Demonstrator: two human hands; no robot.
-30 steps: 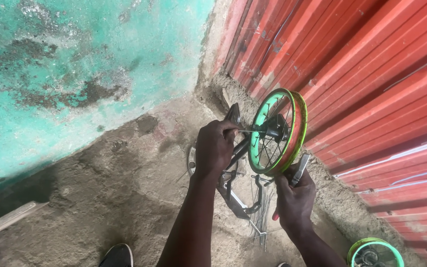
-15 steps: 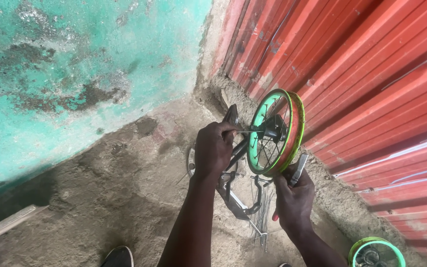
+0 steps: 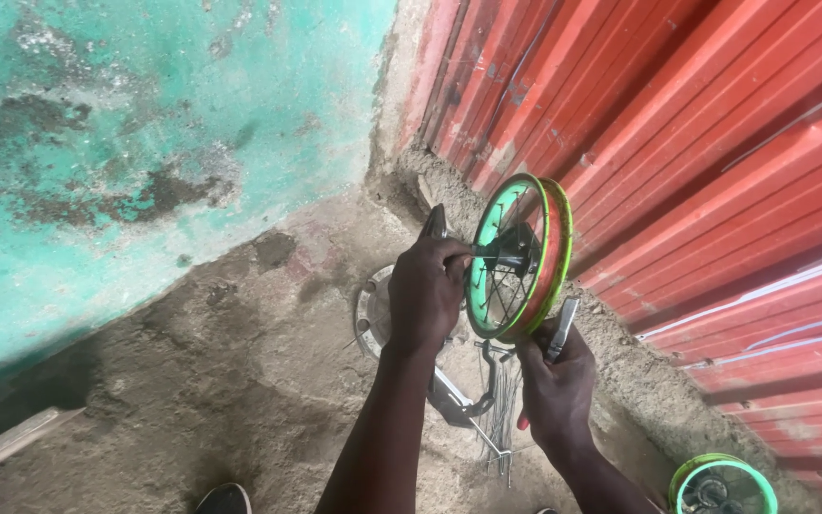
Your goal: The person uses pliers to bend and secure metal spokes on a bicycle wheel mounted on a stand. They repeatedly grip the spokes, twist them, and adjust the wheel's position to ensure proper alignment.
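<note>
In the corner where teal wall meets red corrugated sheet: left hand (image 3: pixel 425 297) clenched on the axle of a small green-rimmed spoked wheel (image 3: pixel 518 257), held upright. Right hand (image 3: pixel 556 381) grips a metal tool (image 3: pixel 563 328) at the rim's lower edge. Looks like spoke or rim adjustment; next move calls for a steady hub. Loose spokes (image 3: pixel 499 405) lie on the dirt below.

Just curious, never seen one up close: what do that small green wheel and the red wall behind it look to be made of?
The wheel looks like a green-coated rim, metal or plastic I cannot tell, with thin dark wire spokes that look like metal. The red wall looks like painted corrugated sheet metal, judging by its straight pressed ribs and its dull, scuffed paint.
</note>
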